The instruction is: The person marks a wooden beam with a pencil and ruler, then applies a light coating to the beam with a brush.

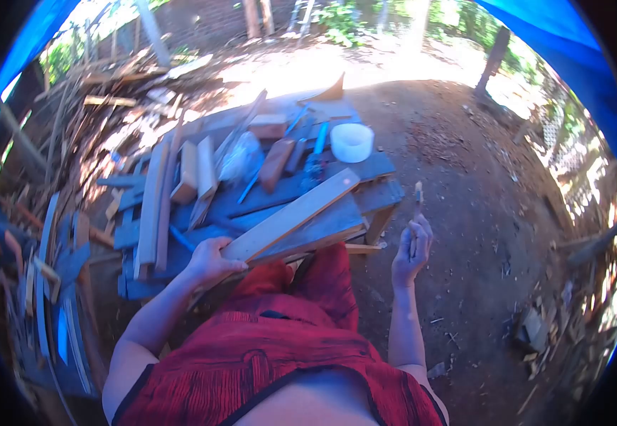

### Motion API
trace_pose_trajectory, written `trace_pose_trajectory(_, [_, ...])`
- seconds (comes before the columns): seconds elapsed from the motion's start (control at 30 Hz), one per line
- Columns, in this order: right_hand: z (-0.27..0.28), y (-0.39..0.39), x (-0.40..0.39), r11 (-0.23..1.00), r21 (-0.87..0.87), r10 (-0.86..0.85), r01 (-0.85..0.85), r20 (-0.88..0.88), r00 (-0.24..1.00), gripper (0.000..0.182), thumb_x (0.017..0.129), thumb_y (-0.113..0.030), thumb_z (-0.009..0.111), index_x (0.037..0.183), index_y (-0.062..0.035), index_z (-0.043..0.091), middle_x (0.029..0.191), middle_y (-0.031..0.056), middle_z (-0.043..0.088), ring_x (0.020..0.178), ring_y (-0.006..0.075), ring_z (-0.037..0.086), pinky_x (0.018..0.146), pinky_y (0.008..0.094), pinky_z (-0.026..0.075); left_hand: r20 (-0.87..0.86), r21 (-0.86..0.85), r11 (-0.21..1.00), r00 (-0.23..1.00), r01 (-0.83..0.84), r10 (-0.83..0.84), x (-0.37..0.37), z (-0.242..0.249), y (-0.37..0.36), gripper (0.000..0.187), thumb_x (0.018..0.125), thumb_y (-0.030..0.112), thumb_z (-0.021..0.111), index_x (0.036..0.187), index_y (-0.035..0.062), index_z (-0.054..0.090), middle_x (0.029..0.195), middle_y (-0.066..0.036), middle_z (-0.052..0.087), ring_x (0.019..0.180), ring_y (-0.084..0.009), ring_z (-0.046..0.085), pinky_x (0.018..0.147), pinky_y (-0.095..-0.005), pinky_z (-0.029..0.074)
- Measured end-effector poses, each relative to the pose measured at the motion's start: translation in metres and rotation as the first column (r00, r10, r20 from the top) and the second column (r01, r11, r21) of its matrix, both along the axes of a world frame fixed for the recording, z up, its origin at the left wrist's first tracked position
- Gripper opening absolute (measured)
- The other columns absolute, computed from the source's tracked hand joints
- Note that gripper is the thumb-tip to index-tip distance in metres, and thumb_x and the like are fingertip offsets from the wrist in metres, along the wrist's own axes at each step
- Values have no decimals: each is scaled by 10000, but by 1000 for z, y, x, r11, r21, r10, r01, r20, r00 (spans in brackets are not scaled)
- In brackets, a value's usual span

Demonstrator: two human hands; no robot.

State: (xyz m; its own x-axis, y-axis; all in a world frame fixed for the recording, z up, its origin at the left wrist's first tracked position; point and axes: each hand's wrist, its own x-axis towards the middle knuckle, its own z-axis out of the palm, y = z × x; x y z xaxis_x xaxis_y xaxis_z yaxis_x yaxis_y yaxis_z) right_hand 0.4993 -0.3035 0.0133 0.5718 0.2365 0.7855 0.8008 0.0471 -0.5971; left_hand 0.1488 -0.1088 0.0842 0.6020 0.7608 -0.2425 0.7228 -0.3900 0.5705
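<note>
My left hand point(216, 261) grips the near end of a long flat wooden board point(290, 215), which lies slantwise over the front right part of a wooden workbench point(129, 290). Out to the right of the bench, my right hand point(413, 248) is raised over the ground with its fingers closed round a small brush point(418, 192), its pale tip pointing up. The brush is apart from the board. A white round container point(352, 143) stands on the bench beyond the board's far end.
Wood blocks point(275, 165), long strips point(153, 206), a clear plastic bag point(241, 157) and a cyan tool point(320, 138) lie on the bench. Scrap wood point(74, 142) is piled at the left. A post point(493, 60) stands at the back right, under blue sheeting point(571, 42).
</note>
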Motion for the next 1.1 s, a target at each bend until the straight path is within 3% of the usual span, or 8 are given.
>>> trace_pose_trajectory(0.07, [-1, -8, 12, 999, 23, -45, 46, -17, 999, 154, 876, 34, 560, 1017, -10, 599, 1166, 157, 580, 1099, 274, 557, 932, 359, 428, 1, 88, 996, 1000, 25, -25, 15, -11, 9, 575, 585, 376, 820, 998, 8, 666, 902, -175, 672, 901, -272, 653, 801, -371, 484])
trace_pose_trajectory(0.2, [6, -12, 26, 1000, 4, -20, 21, -78, 997, 167, 839, 36, 600, 998, -15, 599, 1155, 158, 584, 1082, 279, 572, 909, 353, 447, 8, 60, 994, 996, 93, -94, 27, -32, 33, 634, 567, 383, 832, 1053, 25, 641, 963, -186, 665, 933, -292, 648, 797, -382, 486])
trace_pose_trajectory(0.27, [15, -7, 27, 1000, 2, -14, 14, -83, 996, 178, 826, 31, 616, 997, -19, 599, 1152, 158, 585, 1075, 292, 582, 897, 356, 460, 0, 252, 967, 999, 47, -48, 28, -31, 35, 686, 559, 384, 843, 1098, 39, 598, 1004, -183, 652, 926, -312, 640, 793, -391, 488])
trace_pose_trajectory(0.37, [26, 6, 25, 998, 1, 56, -56, -92, 994, 178, 825, 9, 630, 997, -21, 598, 1127, 157, 600, 1032, 295, 608, 855, 352, 484, -47, 121, 993, 999, 4, 2, 32, -20, 33, 714, 555, 381, 849, 1115, 46, 560, 1026, -175, 637, 910, -322, 630, 789, -397, 489])
trace_pose_trajectory(0.63, [34, 56, -11, 958, -90, 265, -272, -81, 961, 154, 827, -56, 650, 969, -29, 598, 1076, 159, 610, 962, 339, 630, 799, 380, 511, 108, 168, 981, 988, 94, -113, 19, -46, 61, 519, 636, 388, 813, 940, 10, 628, 815, -144, 658, 747, -273, 644, 697, -379, 498])
trace_pose_trajectory(0.8, [10, 84, -41, 936, -242, 245, -257, -79, 966, 155, 826, -97, 654, 963, -42, 608, 1065, 146, 616, 976, 332, 624, 803, 393, 513, 107, 130, 978, 978, 163, -177, 7, -65, 88, 465, 700, 422, 765, 861, 1, 651, 783, -162, 656, 727, -275, 646, 677, -375, 495])
trace_pose_trajectory(0.9, [6, 95, -62, 920, -314, 225, -234, -64, 972, 158, 822, -107, 657, 961, -48, 611, 1038, 139, 621, 970, 332, 622, 806, 395, 512, 212, 147, 978, 962, 146, -175, 2, -68, 88, 450, 729, 415, 742, 886, 5, 648, 768, -170, 651, 726, -293, 648, 674, -390, 492])
trace_pose_trajectory(1.1, [6, 118, -85, 906, -399, 133, -140, -46, 990, 142, 823, -117, 653, 947, -58, 614, 989, 136, 620, 922, 334, 623, 780, 394, 510, 110, 135, 962, 961, 238, -253, -28, -54, 89, 480, 745, 395, 725, 1022, 17, 618, 832, -173, 651, 784, -333, 639, 684, -416, 480])
